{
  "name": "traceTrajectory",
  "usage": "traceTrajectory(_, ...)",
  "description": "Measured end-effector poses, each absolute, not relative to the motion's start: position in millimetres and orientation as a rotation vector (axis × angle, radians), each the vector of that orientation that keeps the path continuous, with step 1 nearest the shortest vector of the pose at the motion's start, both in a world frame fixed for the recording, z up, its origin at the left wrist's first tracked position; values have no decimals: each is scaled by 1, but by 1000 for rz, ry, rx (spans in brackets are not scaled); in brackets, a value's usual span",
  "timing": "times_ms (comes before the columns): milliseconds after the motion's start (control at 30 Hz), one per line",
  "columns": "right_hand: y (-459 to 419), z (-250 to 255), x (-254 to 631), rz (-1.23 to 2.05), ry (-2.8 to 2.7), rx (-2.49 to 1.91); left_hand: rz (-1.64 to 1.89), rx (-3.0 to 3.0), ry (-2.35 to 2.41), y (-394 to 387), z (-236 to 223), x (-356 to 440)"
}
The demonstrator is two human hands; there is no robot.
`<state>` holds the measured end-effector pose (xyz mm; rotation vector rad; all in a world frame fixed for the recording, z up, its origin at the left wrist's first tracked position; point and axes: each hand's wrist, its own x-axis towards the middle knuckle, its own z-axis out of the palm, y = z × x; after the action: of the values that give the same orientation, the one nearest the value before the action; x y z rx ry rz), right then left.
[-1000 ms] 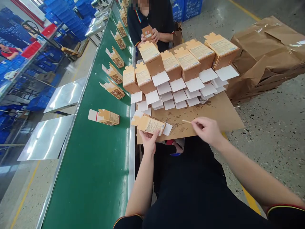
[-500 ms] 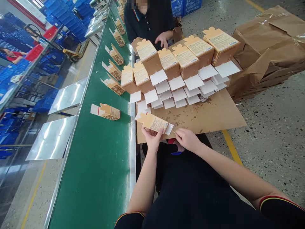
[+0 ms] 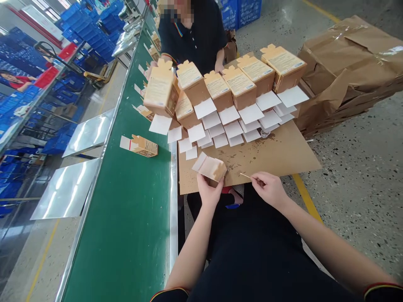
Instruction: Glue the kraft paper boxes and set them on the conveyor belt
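My left hand is closed around a small tan carton, tilted over the front of the cardboard sheet, with a white flap sticking out at its left end. To its right, my right hand pinches a thin pale stick whose tip points left toward the carton, apart from it. Beyond my hands, cartons stand stacked in rows with white flaps hanging toward me. One larger-looking carton is raised at the left end of the stack, beside the co-worker's arm; what supports it is hidden.
A green conveyor belt runs along my left, carrying a lone carton and several more farther up. The cardboard sheet has dark stains. A co-worker is across the stack. Brown-wrapped bundles lie at right.
The carton in my left hand has turned and shifted slightly right. My right hand with the stick has drawn away rightward. Another carton has been lifted at the stack's left end.
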<state>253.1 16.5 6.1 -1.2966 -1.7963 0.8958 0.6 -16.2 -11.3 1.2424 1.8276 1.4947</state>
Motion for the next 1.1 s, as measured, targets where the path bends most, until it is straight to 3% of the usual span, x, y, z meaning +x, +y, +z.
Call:
traceTrajectory(200, 11, 12, 257, 854, -1766, -1228, 1406, 1384, 1997, -12, -23, 7)
traceTrajectory(367, 20, 16, 255, 850, -1754, -1216, 1537, 1325, 1911, -17, -10, -7)
traceTrajectory(700, 30, 7, 278, 832, -1672, -1269, 2087, 509, 2376, -122, 15, -192)
traceTrajectory(967, 45, 19, 267, 871, -1692, -1245, 1597, 326, 2621, -138, 13, -248)
traceTrajectory(1100, 44, 20, 287, 845, -1631, -1330, 1788, 637, 2982, -148, 25, -220)
